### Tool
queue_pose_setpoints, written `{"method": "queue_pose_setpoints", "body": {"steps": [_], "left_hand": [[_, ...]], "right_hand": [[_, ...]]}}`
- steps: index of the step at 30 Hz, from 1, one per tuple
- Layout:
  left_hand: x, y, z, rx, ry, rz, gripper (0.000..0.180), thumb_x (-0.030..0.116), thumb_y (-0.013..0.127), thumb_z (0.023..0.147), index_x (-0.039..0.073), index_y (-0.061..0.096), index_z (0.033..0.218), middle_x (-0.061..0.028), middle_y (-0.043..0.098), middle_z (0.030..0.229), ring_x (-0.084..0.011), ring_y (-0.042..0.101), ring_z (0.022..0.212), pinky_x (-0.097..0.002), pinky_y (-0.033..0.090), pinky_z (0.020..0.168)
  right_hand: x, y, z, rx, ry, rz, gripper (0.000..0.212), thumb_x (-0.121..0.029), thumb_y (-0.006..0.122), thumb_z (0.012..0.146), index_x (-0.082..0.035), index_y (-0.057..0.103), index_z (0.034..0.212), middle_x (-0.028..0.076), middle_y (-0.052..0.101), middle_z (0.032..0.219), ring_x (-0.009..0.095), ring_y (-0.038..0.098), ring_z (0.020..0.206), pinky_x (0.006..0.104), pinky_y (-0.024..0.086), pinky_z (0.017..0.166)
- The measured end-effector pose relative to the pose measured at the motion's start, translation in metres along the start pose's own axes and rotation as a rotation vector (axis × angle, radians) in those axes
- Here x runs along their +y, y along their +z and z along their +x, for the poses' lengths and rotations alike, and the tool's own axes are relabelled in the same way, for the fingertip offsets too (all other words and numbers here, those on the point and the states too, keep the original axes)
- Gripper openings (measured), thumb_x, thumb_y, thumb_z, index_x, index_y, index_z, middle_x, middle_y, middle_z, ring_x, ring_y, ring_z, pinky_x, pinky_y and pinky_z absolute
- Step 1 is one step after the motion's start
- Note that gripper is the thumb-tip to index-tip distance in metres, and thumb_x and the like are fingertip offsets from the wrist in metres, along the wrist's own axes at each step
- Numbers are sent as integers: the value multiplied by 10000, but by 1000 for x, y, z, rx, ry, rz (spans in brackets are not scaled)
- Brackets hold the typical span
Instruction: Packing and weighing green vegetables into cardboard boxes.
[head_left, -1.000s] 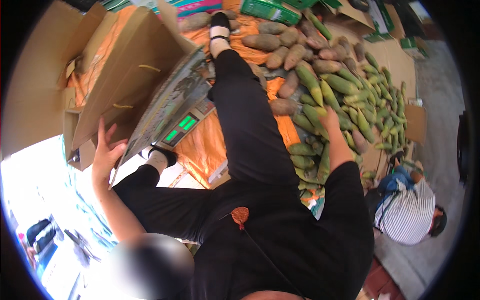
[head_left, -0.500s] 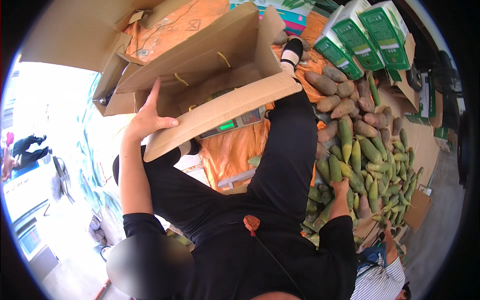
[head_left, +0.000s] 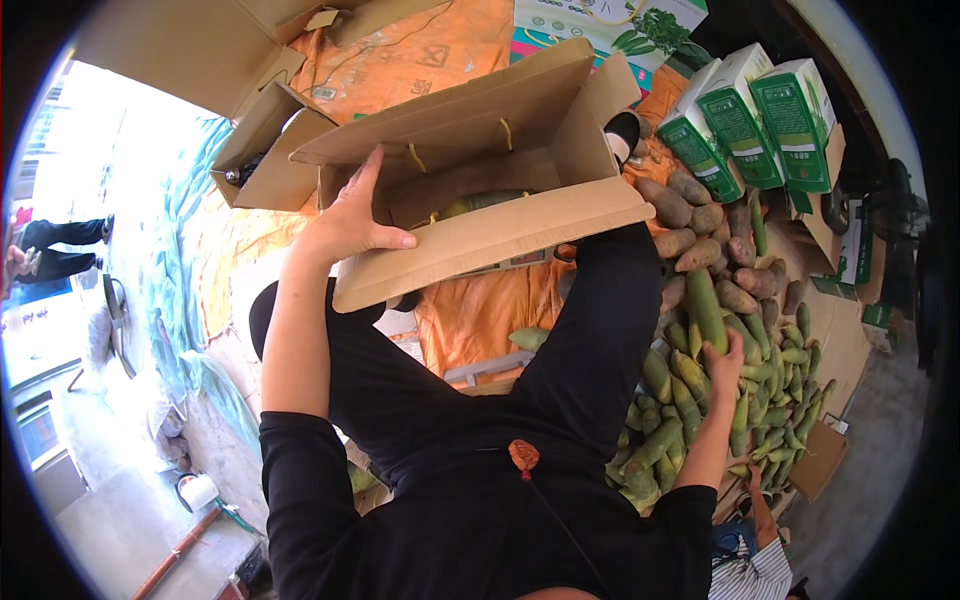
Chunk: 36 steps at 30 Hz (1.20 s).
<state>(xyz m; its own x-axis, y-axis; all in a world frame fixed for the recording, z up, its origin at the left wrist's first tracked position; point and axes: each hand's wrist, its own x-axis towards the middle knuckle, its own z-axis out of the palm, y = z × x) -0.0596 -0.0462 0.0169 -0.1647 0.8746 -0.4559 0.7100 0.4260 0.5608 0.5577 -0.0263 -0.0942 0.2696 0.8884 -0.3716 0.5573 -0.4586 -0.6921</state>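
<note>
An open cardboard box (head_left: 500, 238) stands in front of me, with yellow cord handles inside. At its left end is my left hand (head_left: 350, 222), fingers spread, the thumb over the near flap and the fingers against the end. Inside the box lies a green radish (head_left: 487, 202), partly hidden by the near flap. To the right, my right hand (head_left: 724, 362) is closed round the lower end of a long green radish (head_left: 704, 308), above a heap of green radishes (head_left: 770, 385). A scale (head_left: 530, 261) shows partly beneath the box.
Brownish-red roots (head_left: 703, 220) lie beyond the green heap. Several green and white cartons (head_left: 745, 120) stand at the far right. Another open box (head_left: 275, 165) is at the far left. At the lower right, another person's hand (head_left: 756, 482) reaches to the heap's edge.
My right hand has lifted a green radish up from the heap. The view has shifted, so the box sits lower and further right; the radish inside shows more clearly.
</note>
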Motion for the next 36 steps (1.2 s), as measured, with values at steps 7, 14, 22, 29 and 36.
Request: {"method": "queue_pose_setpoints", "body": {"steps": [7,14,22,29,36], "left_hand": [[2,5,-1,37,44,38,1317,325,890,514,77,73,1517,-267,200,1523,-369,151,1437,-416,175,1170],[3,4,-3,13,46,48,1361,384,909,483,47,79,1507,-260,178,1527,-406,134,1426,-465,225,1154],[-2,9,2,62,115,53,1316,315,886,501,75,84,1516,-263,229,1514,-372,173,1429,-417,198,1164],[-11,7,11,59,171,21,1277,290,870,500,9,127,1501,-255,286,1494,-349,217,1422,-386,196,1158],[-3,6,2,50,84,-18,1254,291,850,508,99,136,1521,-229,272,1515,-324,200,1436,-381,183,1160]], "right_hand": [[-216,-4,-21,-116,-556,15,544,-6,642,744,-25,498,1268,82,552,1176,185,532,1090,306,425,938],[-349,83,-41,-372,-1129,-330,494,-32,685,707,-56,551,1182,123,580,1132,302,509,1115,370,397,989],[-357,251,-48,-601,-1168,-694,451,-49,733,692,-94,590,1117,98,602,1123,317,501,1135,409,443,941],[-356,260,-43,-755,-1111,-493,352,-77,679,790,-71,607,1135,120,642,1091,300,583,1049,386,476,914],[-318,128,-13,-530,-941,216,293,-140,657,846,-19,628,1111,96,684,1032,177,648,959,290,511,844]]}}
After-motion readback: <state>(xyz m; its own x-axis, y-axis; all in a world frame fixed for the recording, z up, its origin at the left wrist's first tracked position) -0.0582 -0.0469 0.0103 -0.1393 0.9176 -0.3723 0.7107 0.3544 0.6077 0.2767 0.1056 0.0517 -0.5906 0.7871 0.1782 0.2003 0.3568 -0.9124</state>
